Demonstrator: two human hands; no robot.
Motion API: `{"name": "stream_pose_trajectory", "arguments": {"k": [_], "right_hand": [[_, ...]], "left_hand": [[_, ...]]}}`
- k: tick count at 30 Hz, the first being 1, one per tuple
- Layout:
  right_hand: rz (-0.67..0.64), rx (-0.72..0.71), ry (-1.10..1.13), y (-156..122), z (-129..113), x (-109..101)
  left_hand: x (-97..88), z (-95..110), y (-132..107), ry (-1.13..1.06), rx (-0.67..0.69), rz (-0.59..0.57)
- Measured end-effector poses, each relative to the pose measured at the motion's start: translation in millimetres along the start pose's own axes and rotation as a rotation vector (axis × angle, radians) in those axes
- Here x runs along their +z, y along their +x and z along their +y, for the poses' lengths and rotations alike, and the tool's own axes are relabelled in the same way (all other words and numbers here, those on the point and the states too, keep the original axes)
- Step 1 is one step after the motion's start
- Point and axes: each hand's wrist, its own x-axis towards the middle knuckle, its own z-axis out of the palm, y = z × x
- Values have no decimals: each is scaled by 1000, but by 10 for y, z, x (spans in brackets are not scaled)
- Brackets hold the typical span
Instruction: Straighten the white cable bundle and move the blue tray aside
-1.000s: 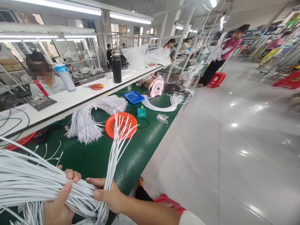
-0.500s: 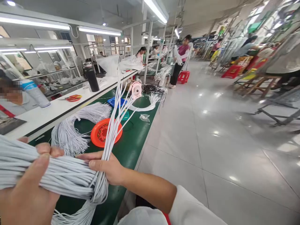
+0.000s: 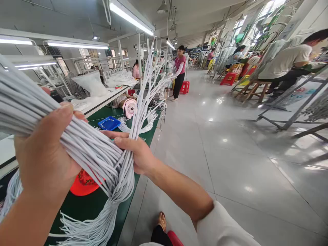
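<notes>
A thick bundle of white cables (image 3: 89,150) runs slantwise from the upper left across the front of the head view. My left hand (image 3: 48,150) is closed around its thick part. Farther along, my right hand (image 3: 139,152) grips the bundle where the cables cross and fold over; its fingers pass partly behind them. From there some loose ends fan upward, and others hang down to the green table (image 3: 77,212). Behind the bundle, partly hidden, is an orange-red dish (image 3: 83,186) with small dark and red pieces in it.
A blue tray (image 3: 109,123), a pink fan (image 3: 130,108) and a coil of white cables (image 3: 148,124) lie farther along the table. A white shelf (image 3: 102,102) runs along the left. A person in a pink top (image 3: 180,65) stands in the aisle; others sit at the right.
Both hands have lifted the cable bundle, and it now slants more steeply. My view has turned to the right, and the orange-red dish is now largely covered.
</notes>
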Motion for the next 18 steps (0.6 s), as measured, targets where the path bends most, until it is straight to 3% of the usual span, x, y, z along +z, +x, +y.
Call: {"name": "stream_pose_trajectory", "arguments": {"k": [5,7,8,9,10,13,14,15,16,18], "right_hand": [[-7,-52,-211,-97,-130,289],[1,-75,-256,-161,-361,283],[8,-89,-285,-198,-601,158],[21,-101,-322,-236,-942,-69],[44,-114,-370,-276,-1375,-395],[155,-170,-521,-387,-2893,-1677],[207,-193,-558,-416,-3326,-2070],[282,-209,-596,-441,-3666,-2389],[383,-221,-644,-459,-3903,-2624],[646,-234,-809,-475,-4121,-2871]], "left_hand": [[-53,181,4,-92,97,-114],[129,140,34,-141,170,-153],[375,34,78,-164,179,-156],[745,-139,146,-186,181,-171],[1231,-376,237,-209,174,-190],[2995,-1279,569,-322,66,-266],[3509,-1552,664,-357,33,-286],[3917,-1773,735,-393,-14,-300],[4208,-1934,782,-427,-71,-313],[4488,-2103,817,-452,-174,-290]]}}
